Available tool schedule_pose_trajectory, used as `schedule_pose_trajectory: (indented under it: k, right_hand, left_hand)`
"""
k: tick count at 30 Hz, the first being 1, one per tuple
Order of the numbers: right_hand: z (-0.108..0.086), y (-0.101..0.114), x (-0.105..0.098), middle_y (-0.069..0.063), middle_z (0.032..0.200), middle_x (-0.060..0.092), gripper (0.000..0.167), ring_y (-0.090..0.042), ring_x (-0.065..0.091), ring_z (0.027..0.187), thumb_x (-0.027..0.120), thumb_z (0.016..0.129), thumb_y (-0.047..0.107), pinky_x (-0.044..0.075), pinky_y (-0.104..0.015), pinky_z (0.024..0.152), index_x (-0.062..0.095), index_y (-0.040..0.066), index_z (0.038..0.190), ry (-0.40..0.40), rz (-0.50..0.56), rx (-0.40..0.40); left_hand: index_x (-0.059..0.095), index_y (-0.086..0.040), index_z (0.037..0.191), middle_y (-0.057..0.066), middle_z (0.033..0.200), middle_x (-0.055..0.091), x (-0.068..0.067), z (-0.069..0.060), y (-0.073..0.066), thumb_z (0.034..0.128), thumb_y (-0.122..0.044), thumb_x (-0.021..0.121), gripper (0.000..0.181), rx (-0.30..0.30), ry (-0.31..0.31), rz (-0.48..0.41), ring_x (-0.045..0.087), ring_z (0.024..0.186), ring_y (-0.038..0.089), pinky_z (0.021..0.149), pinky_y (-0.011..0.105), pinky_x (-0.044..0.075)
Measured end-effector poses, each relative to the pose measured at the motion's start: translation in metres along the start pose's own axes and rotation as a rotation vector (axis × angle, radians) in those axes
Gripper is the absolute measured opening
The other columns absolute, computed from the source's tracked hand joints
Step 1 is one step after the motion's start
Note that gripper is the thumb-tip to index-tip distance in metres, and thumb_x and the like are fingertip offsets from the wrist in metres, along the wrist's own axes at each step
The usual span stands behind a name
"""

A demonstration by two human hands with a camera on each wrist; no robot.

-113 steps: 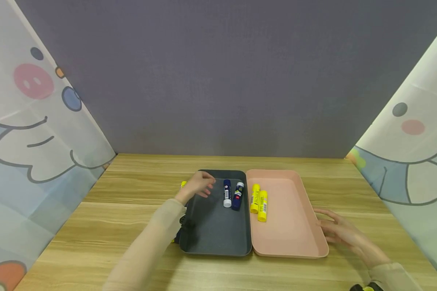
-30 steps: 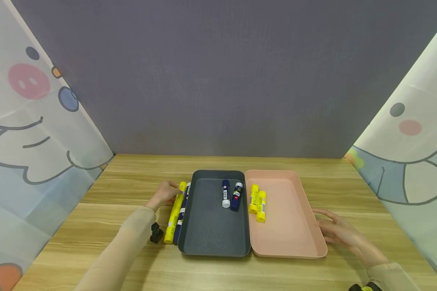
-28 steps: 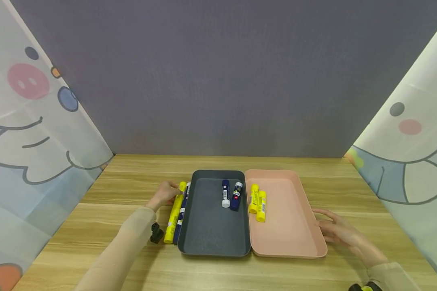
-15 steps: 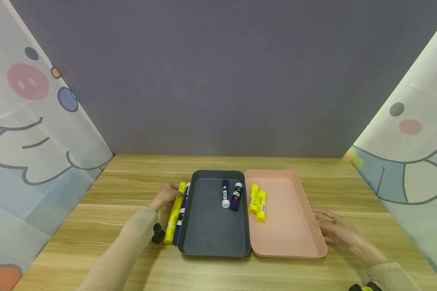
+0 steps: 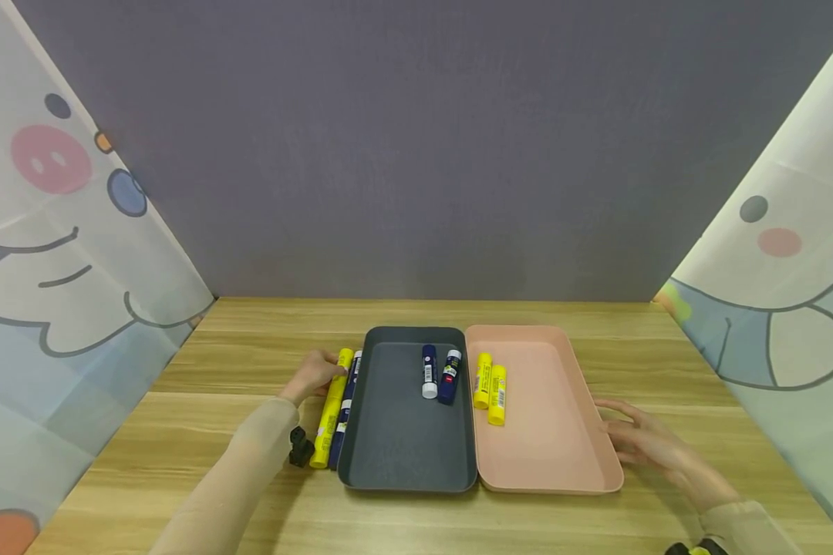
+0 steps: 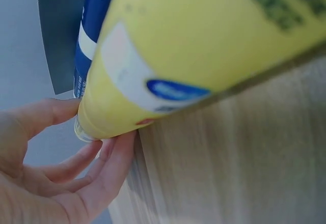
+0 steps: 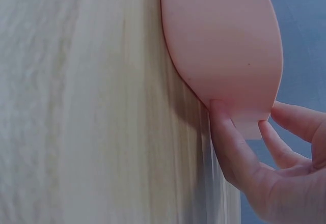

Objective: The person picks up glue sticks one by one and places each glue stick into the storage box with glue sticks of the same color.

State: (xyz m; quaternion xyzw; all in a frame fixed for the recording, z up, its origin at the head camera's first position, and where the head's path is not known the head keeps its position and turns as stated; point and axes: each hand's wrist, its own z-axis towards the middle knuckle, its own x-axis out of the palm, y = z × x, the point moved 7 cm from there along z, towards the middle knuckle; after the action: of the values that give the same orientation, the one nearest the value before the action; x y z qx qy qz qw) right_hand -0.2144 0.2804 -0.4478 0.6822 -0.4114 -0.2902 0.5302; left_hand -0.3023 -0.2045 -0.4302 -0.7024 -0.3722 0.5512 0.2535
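Note:
My left hand pinches the far yellow glue stick left of the dark grey tray. In the left wrist view, thumb and fingertips meet the far end of a yellow glue stick. The near yellow glue stick lies in line with it. Navy glue sticks lie between these and the tray. Inside the grey tray are two navy glue sticks; two yellow ones lie in the pink tray. My right hand touches the pink tray's right side with loosely extended fingers.
Both trays stand side by side, touching, on the wooden table. A grey panel rises behind, with printed cloth sheets on either side. A black device sits at the left wrist.
My left hand has moved left from above the grey tray to the yellow glue stick and pinches it. In the last second it has hardly moved. The right hand has stayed in place.

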Motion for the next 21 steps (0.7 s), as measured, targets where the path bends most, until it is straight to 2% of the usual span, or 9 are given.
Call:
schedule_pose_trajectory:
  k: [5,9,13,18,21]
  right_hand:
    - [0.0,-0.0013,-0.001,0.005,0.109,0.058,0.031,-0.013,0.058,0.096,0.042,0.094,0.015,0.049,-0.034,0.081,0.044,0.04,0.112,-0.003,0.007,0.005]
    - [-0.0003,-0.0015,-0.001,0.005,0.108,0.059,0.032,-0.012,0.058,0.096,0.043,0.094,0.014,0.049,-0.035,0.081,0.045,0.041,0.112,0.0,0.014,0.003]
    - [-0.0007,-0.0009,-0.0003,0.005,0.107,0.06,0.032,-0.012,0.058,0.096,0.043,0.094,0.014,0.049,-0.035,0.081,0.045,0.042,0.11,0.0,0.013,-0.001]
    - [-0.0009,0.0009,0.0009,0.007,0.108,0.059,0.031,-0.012,0.058,0.097,0.043,0.094,0.015,0.049,-0.035,0.081,0.045,0.041,0.111,-0.002,0.008,-0.006]
    - [-0.0011,0.0016,0.0016,0.007,0.109,0.058,0.031,-0.012,0.058,0.097,0.042,0.094,0.015,0.049,-0.035,0.081,0.045,0.041,0.111,0.003,0.012,-0.007]
  left_hand:
    - [0.056,0.009,0.102,0.009,0.071,0.054,-0.0004,0.0016,0.0011,0.0807,-0.007,0.057,0.027,0.004,0.007,-0.045,0.052,0.057,0.014,0.053,0.029,0.051]
    - [0.051,0.011,0.109,0.013,0.079,0.055,-0.0008,0.0026,0.002,0.0807,-0.007,0.057,0.034,-0.008,0.0,-0.075,0.052,0.059,0.015,0.054,0.03,0.051]
    - [0.045,0.013,0.116,0.016,0.087,0.053,-0.0028,0.0034,0.0028,0.0808,-0.009,0.057,0.043,-0.019,-0.025,-0.068,0.052,0.063,0.017,0.055,0.03,0.052]
    - [0.046,0.012,0.117,0.015,0.084,0.05,-0.0063,0.0045,0.0014,0.0805,-0.012,0.059,0.046,-0.019,-0.06,-0.047,0.05,0.063,0.019,0.054,0.03,0.051]
    - [0.045,0.012,0.118,0.013,0.083,0.05,-0.0073,0.0043,-0.0001,0.0807,-0.012,0.058,0.046,-0.026,-0.059,-0.058,0.049,0.063,0.019,0.055,0.03,0.051]
